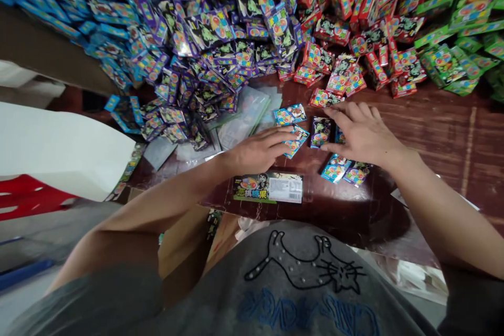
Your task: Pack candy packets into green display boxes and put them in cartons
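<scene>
My left hand (262,148) lies with fingers stretched out, fingertips over a small blue candy box (298,142) on the table. Just beyond it is another blue candy box (290,114). My right hand (364,131) has its thumb and fingers spread beside a dark purple candy box (320,132). A blue box (340,135) is partly hidden beneath that palm. Nearer to me, a light blue candy box (335,168) and a purple box (357,173) lie side by side, below the right wrist.
Heaps of blue (114,26), purple (212,26), red (342,63) and green (449,65) candy boxes line the far side of the brown table (444,142). Clear plastic bags (246,115) lie left of centre. A flat printed package (270,188) rests near the front edge.
</scene>
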Tool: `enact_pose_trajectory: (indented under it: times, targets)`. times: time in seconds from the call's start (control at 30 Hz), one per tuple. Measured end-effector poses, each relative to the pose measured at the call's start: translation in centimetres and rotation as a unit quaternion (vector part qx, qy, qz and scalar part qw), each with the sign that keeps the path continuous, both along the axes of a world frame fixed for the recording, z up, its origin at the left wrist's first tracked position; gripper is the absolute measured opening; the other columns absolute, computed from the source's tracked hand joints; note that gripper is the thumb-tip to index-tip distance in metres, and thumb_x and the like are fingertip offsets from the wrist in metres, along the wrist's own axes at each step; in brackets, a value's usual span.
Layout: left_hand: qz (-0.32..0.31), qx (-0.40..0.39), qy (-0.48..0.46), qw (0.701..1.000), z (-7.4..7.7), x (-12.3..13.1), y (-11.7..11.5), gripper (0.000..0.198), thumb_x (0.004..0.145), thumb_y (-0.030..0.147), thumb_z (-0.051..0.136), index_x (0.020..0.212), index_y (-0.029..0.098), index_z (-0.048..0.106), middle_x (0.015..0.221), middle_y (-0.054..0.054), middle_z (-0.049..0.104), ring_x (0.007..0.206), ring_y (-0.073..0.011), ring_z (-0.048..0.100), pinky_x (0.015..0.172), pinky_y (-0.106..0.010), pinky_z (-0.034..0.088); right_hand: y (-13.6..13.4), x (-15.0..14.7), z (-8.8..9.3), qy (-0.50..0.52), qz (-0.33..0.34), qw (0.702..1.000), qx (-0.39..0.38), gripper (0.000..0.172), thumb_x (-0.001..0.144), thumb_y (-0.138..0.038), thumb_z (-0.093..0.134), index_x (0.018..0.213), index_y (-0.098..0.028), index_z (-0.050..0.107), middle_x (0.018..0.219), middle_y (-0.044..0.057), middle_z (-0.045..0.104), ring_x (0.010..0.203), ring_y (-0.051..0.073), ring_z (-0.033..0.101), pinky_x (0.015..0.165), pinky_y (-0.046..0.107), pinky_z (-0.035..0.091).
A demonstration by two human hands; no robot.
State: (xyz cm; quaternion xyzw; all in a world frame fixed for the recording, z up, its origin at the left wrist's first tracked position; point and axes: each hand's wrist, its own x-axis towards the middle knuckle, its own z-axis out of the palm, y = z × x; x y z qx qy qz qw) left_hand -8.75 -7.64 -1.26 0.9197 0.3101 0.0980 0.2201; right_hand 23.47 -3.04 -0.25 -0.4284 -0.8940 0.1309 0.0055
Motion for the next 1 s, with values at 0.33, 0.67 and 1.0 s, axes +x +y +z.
enact_pose_trajectory:
  times: [0.33, 0.67, 1.0]
  targets:
    - [0.104, 0.049, 0.044, 0.992, -1.8, 3.3, 1.9, 0.071, 0.096, 0.049, 0.077, 0.156, 0.020, 0.055, 0.145, -0.018, 0.066, 0.143, -0.0366, 0.053, 0.119, -0.054, 0.042, -1.2, -2.3, -1.6, -0.028, 0.022, 0.999, -0.003, 0.105, 0.092, -0.067, 0.065, 0.174, -0.016, 0.024, 0.145, 0.024, 0.061, 0.124, 0.045, 0.055, 0.103, 0.062, 0.045]
    - [0.293, 0.168, 0.044, 0.940, 2.1, 0.6, 7.3, 0.040, 0.107, 0.043, 0.058, 0.142, 0.023, 0.065, 0.142, -0.014, 0.067, 0.137, -0.0367, 0.054, 0.113, -0.054, 0.043, 7.8, -6.3, 2.2, 0.094, 0.014, 0.990, 0.104, 0.083, 0.103, -0.062, 0.055, 0.171, -0.021, 0.032, 0.166, 0.023, 0.044, 0.149, 0.050, 0.043, 0.115, 0.070, 0.041]
    - [0.200, 0.054, 0.133, 0.969, 1.7, 1.3, 8.7, 0.050, 0.093, 0.039, 0.077, 0.135, 0.013, 0.068, 0.134, -0.018, 0.072, 0.128, -0.0382, 0.061, 0.112, -0.051, 0.048, 14.0, -12.1, 5.2, 0.113, 0.025, 0.981, 0.158, 0.086, 0.090, -0.066, 0.075, 0.162, -0.029, 0.047, 0.158, 0.015, 0.051, 0.147, 0.050, 0.044, 0.123, 0.074, 0.034]
